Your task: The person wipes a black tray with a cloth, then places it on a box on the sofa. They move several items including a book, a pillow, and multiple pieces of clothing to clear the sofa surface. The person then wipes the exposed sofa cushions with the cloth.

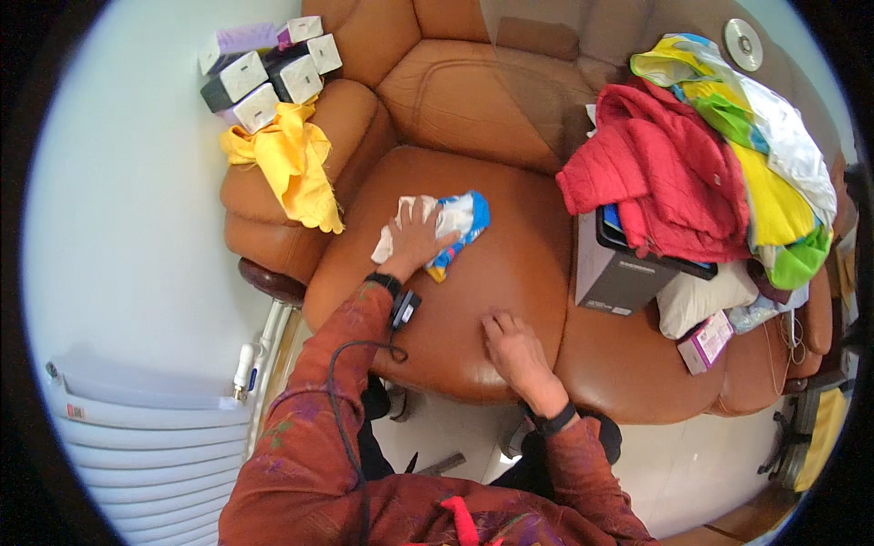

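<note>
A small white and blue cloth (pixel 471 211) with a yellow tip lies crumpled on the brown leather sofa seat (pixel 519 273). On top of its pale part rests my left hand (pixel 414 239), palm down with fingers spread. My right hand (pixel 512 345) lies on the front part of the same seat, fingers slightly curled, touching only the leather. Both wrists wear black bands. At my left wrist sits a small black device (pixel 405 310) with a cable running back along the sleeve.
A yellow cloth (pixel 290 164) drapes over the left armrest beside several stacked boxes (pixel 252 82). To the right, a red padded jacket (pixel 662 164) lies over a grey box (pixel 618 280), near a yellow-green and white textile (pixel 778 184). A white radiator (pixel 150 443) stands at lower left.
</note>
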A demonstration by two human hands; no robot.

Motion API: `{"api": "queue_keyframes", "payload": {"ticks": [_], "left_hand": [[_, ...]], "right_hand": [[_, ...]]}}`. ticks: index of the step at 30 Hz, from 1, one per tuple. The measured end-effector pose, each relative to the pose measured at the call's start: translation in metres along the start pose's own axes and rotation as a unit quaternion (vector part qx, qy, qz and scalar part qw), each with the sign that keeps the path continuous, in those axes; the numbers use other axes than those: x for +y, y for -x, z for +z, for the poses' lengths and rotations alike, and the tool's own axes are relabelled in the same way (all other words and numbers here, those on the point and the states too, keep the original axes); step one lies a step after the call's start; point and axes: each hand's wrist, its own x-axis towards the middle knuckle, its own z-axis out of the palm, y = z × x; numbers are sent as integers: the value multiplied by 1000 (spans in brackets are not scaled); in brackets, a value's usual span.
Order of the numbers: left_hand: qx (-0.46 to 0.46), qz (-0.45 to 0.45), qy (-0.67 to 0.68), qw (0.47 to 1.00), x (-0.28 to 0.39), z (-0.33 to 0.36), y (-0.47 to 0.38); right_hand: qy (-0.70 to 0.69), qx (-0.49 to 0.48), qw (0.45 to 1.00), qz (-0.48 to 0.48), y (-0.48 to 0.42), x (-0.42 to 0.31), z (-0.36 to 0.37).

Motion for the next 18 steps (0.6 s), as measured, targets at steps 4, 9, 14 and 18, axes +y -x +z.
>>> {"api": "queue_keyframes", "payload": {"ticks": [4, 9, 14, 18], "left_hand": [[-43, -62, -7, 997, -28, 13, -96], [-55, -89, -40, 994, -65, 29, -184], [-53, -65, -19, 996, -88, 40, -218], [-46, -61, -41, 996, -82, 39, -192]], "right_hand": [[16, -50, 998, -23, 7, -4, -9], [-7, -97, 995, -8, 4, 5, -16], [-11, -129, 992, 6, 1, 3, -21], [5, -108, 994, 8, 3, -1, -17]]}}
